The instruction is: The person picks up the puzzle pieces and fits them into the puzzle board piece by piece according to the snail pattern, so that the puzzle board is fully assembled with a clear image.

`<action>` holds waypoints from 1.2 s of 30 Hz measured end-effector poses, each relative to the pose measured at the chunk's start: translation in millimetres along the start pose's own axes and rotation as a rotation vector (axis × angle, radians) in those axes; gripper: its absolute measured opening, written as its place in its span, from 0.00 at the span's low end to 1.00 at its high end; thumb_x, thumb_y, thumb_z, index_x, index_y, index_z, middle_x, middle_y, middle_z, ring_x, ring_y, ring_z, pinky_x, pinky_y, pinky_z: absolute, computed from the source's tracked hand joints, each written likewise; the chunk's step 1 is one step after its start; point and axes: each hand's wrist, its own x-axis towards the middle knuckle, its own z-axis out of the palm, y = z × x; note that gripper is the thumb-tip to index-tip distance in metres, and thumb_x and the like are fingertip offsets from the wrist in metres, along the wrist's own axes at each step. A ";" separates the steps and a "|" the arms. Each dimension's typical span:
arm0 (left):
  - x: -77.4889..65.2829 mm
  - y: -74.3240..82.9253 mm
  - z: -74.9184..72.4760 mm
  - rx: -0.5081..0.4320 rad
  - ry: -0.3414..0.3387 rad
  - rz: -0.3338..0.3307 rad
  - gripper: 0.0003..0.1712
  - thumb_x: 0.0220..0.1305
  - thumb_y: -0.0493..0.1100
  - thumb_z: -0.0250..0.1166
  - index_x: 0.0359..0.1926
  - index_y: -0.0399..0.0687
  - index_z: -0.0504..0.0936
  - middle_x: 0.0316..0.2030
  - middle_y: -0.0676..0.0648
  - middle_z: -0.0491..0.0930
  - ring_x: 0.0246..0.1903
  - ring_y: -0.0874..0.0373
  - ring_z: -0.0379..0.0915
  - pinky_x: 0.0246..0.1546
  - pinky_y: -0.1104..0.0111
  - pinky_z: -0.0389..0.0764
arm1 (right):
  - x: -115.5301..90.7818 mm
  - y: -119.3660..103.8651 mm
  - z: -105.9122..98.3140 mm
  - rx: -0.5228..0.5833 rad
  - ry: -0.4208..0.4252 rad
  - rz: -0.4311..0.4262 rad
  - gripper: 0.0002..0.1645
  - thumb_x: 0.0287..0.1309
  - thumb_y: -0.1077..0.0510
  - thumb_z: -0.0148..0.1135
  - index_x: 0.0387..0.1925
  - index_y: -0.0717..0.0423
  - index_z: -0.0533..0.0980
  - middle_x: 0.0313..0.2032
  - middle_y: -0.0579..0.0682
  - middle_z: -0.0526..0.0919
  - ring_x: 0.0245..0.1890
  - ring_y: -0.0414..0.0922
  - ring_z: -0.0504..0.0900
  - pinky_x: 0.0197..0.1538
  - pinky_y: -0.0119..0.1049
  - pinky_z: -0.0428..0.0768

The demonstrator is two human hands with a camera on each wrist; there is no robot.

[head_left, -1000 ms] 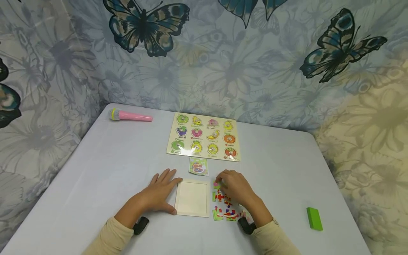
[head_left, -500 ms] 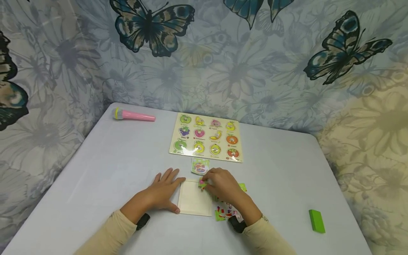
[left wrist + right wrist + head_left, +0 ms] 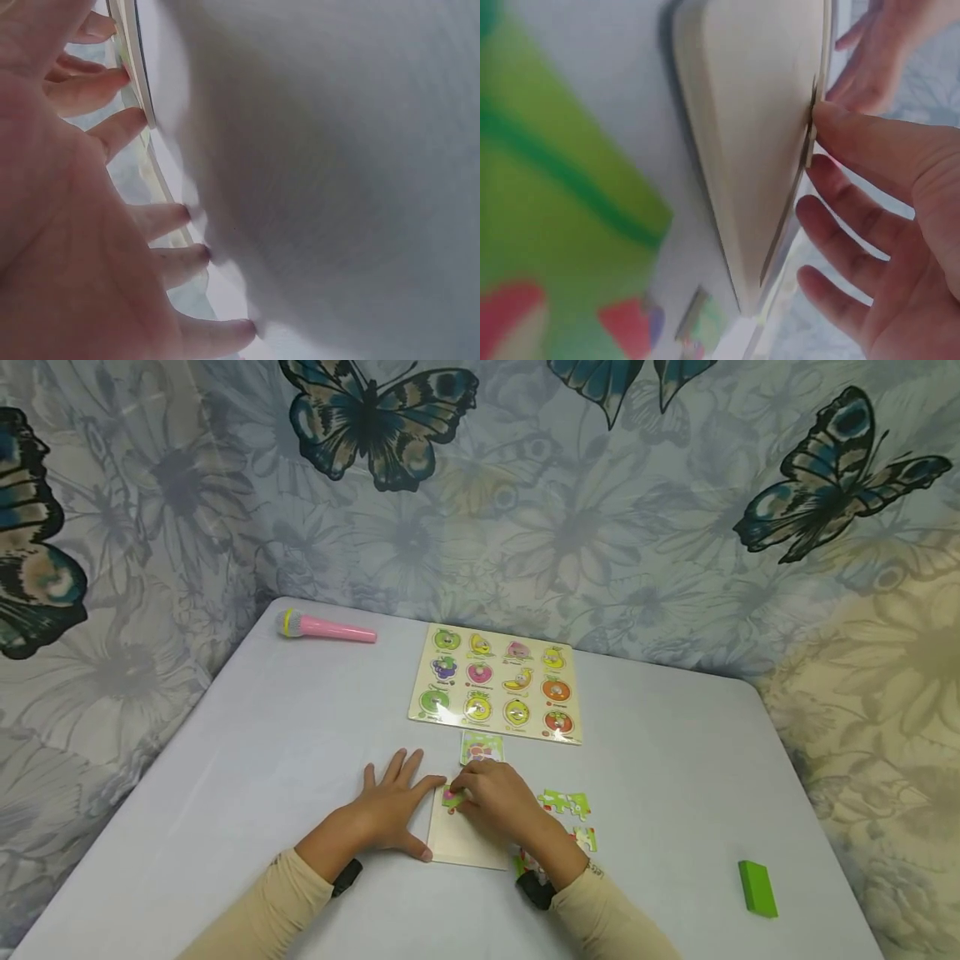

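A shallow wooden puzzle tray (image 3: 468, 847) lies on the white table in front of the person. The left hand (image 3: 386, 812) is spread along its left side, thumb and forefinger touching the edge, other fingertips on the cloth in the left wrist view. Between thumb and forefinger the right hand (image 3: 498, 797) pinches a green and pink puzzle piece (image 3: 452, 797) at the tray's upper left corner. The right wrist view has that hand's fingertips (image 3: 826, 112) at the far end of the tray. Loose puzzle pieces (image 3: 566, 802) lie right of the tray, partly hidden by the right forearm.
Behind the tray is a small picture card (image 3: 482, 745), partly covered by the right hand. Farther back lies a fruit puzzle board (image 3: 495, 683). A pink toy microphone (image 3: 330, 627) is at the back left, a green block (image 3: 757, 888) at the right.
The right hand has picked the green and pink puzzle piece from the loose ones and carried it left to the tray's upper left corner. The left hand stays at the tray's edge.
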 end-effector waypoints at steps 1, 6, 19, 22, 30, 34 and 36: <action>0.1 -0.2 0.0 0.000 -0.001 -0.004 0.59 0.35 0.65 0.79 0.70 0.59 0.64 0.75 0.35 0.45 0.74 0.34 0.34 0.61 0.28 0.44 | 0.4 -0.2 0.8 -0.001 0.002 0.001 0.11 0.50 0.54 0.74 0.38 0.48 0.86 0.41 0.44 0.85 0.44 0.42 0.83 0.50 0.42 0.79; 1.3 -2.1 1.0 -0.009 -0.012 -0.009 0.59 0.35 0.66 0.78 0.70 0.61 0.63 0.75 0.36 0.43 0.74 0.35 0.32 0.61 0.28 0.43 | 1.0 -2.3 1.3 0.001 -0.009 0.007 0.11 0.51 0.55 0.73 0.39 0.48 0.85 0.41 0.44 0.84 0.44 0.43 0.82 0.51 0.42 0.79; 1.5 0.5 3.4 -0.018 0.008 -0.013 0.60 0.33 0.65 0.80 0.70 0.59 0.64 0.75 0.35 0.45 0.74 0.34 0.33 0.60 0.27 0.43 | -43.0 30.7 -26.1 0.091 -0.051 0.152 0.15 0.55 0.59 0.70 0.46 0.53 0.83 0.46 0.46 0.84 0.50 0.46 0.80 0.54 0.44 0.77; 1.7 1.1 3.6 -0.029 0.007 -0.009 0.61 0.32 0.65 0.80 0.70 0.59 0.64 0.75 0.34 0.45 0.74 0.33 0.33 0.60 0.27 0.42 | -62.3 46.6 -28.2 0.078 -0.029 0.238 0.14 0.53 0.60 0.71 0.44 0.54 0.84 0.45 0.47 0.84 0.49 0.46 0.80 0.54 0.44 0.77; -2.5 -0.7 1.8 -0.036 0.008 -0.012 0.61 0.32 0.65 0.80 0.69 0.58 0.65 0.74 0.34 0.45 0.73 0.32 0.34 0.59 0.25 0.42 | -86.3 66.2 -27.9 0.038 0.001 0.308 0.13 0.49 0.61 0.73 0.40 0.53 0.84 0.43 0.47 0.84 0.48 0.48 0.80 0.53 0.46 0.77; -1.9 0.7 1.1 -0.045 0.015 0.004 0.61 0.32 0.65 0.80 0.69 0.58 0.65 0.74 0.33 0.45 0.73 0.32 0.34 0.59 0.25 0.42 | -91.1 69.4 -26.2 0.032 0.008 0.319 0.13 0.50 0.63 0.72 0.40 0.53 0.84 0.42 0.47 0.83 0.46 0.48 0.80 0.52 0.45 0.78; -0.7 1.9 1.2 -0.051 0.015 0.010 0.60 0.32 0.64 0.80 0.69 0.58 0.65 0.74 0.33 0.45 0.73 0.32 0.34 0.58 0.25 0.42 | -92.9 70.9 -25.9 0.032 0.011 0.325 0.13 0.50 0.64 0.71 0.40 0.53 0.84 0.42 0.47 0.83 0.46 0.47 0.80 0.52 0.45 0.78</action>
